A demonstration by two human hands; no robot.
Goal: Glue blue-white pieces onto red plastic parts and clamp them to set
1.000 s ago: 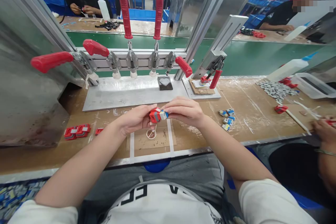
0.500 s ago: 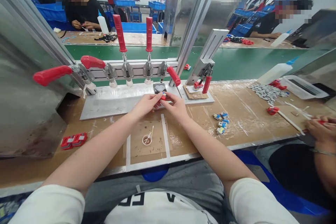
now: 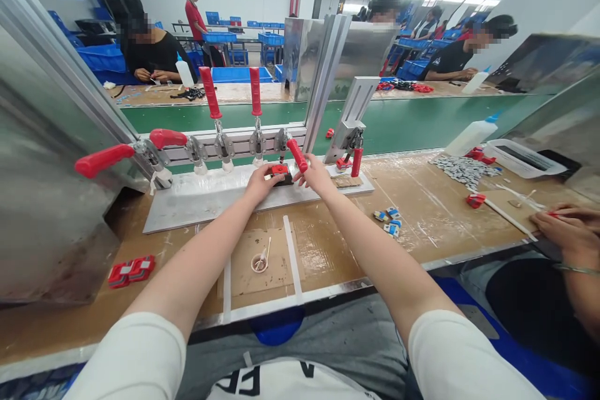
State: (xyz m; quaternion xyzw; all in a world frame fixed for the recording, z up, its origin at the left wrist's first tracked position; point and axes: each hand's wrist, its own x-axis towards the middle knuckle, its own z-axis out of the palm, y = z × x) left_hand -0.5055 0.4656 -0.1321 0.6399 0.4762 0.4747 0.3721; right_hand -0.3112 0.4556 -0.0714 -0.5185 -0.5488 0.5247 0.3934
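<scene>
A small red plastic part (image 3: pixel 280 169) sits on the dark block (image 3: pixel 284 180) at the right end of the long metal base plate (image 3: pixel 180 217). My left hand (image 3: pixel 261 185) pinches the part's left side with thumb and fingers. Above the block stands a toggle clamp whose red handle (image 3: pixel 295 152) slants down to the right. My right hand (image 3: pixel 317 176) has its fingers round the lower end of that handle. Several more toggle clamps (image 3: pixel 224 140) line the rail to the left, some handles upright and some lying leftward.
A second clamp fixture (image 3: pixel 349 162) stands at right. Blue-white parts (image 3: pixel 390 222), a grey pile (image 3: pixel 462 170) and a glue bottle (image 3: pixel 472 136) lie beyond. Nearer are a small cup with a swab (image 3: pixel 259 262) and red parts (image 3: pixel 132 270). A co-worker's hands (image 3: pixel 569 228) work far right.
The red part went from between both hands onto the dark block. My right hand let go of it and moved to the clamp handle. The view tilted up.
</scene>
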